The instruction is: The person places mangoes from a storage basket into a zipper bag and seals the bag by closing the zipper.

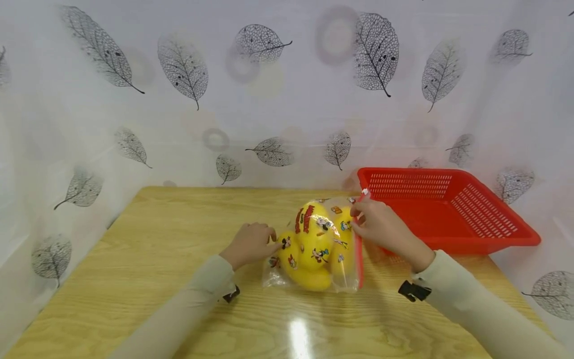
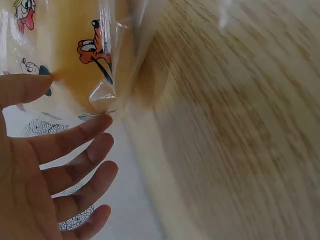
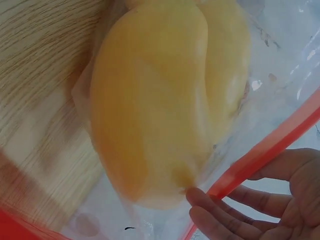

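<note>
A clear zip bag [image 1: 343, 274] printed with cartoon characters is over the middle of the table, its red zip edge toward the right. Smooth, rounded yellow things [image 3: 150, 110] bulge inside it; one has a small brownish spot near its end. My right hand [image 1: 381, 222] pinches the red zip edge [image 3: 265, 150] between thumb and fingers, just below a white slider [image 1: 365, 191]. My left hand [image 1: 253, 242] is at the bag's left side. In the left wrist view, its thumb and index fingertip touch the plastic, while the other fingers are spread apart.
A red plastic basket [image 1: 498, 244] with slotted walls stands at the right rear, close behind my right hand. The light wooden table [image 1: 179, 219] extends to the left and front. A white curtain [image 1: 291, 109] with leaf prints hangs behind it.
</note>
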A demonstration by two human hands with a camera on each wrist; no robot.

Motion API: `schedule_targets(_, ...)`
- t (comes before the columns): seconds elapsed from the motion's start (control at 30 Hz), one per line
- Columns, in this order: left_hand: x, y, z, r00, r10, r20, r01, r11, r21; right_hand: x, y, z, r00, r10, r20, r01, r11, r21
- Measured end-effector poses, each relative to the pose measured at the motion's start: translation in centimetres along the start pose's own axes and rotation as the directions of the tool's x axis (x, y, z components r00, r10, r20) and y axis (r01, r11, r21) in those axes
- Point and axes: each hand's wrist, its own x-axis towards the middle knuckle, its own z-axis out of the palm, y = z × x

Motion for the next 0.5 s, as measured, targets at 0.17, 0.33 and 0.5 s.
schedule_targets(0.17, -0.4, -0.4, 0.1, 1.0, -0.001, 0.007, 0.002, 0.997, -0.077, 0.6, 0.3, 0.4, 0.999, -0.043, -0.001, 0.043, 0.999, 0.002)
schedule_targets(0.33, -0.7, -0.9, 0.2, 0.997, -0.078, 0.011, 0.078, 0.977, -0.197, 1.5, 0.7, 1.0, 0.992, -0.127, -0.019, 0.128, 0.991, 0.042)
schedule_targets(0.5, -0.8, -1.7, 0.2, 0.985, -0.171, -0.012, 0.163, 0.958, -0.236, 2.7, 0.5, 2.1, 0.974, -0.224, -0.032, 0.226, 0.969, 0.098)
